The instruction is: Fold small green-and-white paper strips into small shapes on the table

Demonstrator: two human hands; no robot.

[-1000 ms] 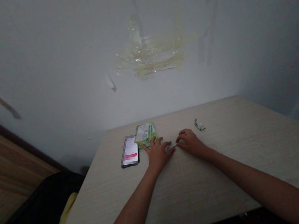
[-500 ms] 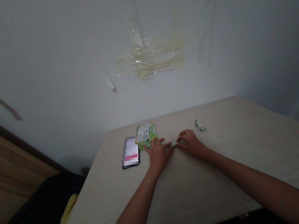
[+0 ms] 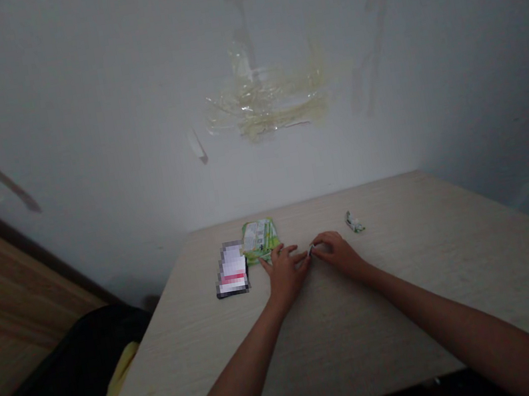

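Over the middle of the table, my left hand (image 3: 287, 272) and my right hand (image 3: 339, 255) meet fingertip to fingertip at a small light-and-dark piece (image 3: 310, 250), too small to identify. The right hand pinches it between thumb and fingers. Thumb and index finger of the left hand close on its other side, while the remaining left fingers stretch forward. Just beyond the left hand lies a green and white packet (image 3: 260, 238), its near edge partly covered by the fingers. A crumpled green and white wrapper (image 3: 354, 222) lies behind the right hand, apart from it.
A phone (image 3: 231, 271) with a lit, pixelated screen lies left of the packet. The pale wooden table (image 3: 210, 356) meets a wall (image 3: 128, 112) with peeling clear tape (image 3: 275, 112). Dark fabric (image 3: 71, 379) is beside the table's left edge.
The left hand has shifted slightly right, closer to the right hand. The small piece between the fingertips has turned from lying flatter to more upright, showing a darker side.
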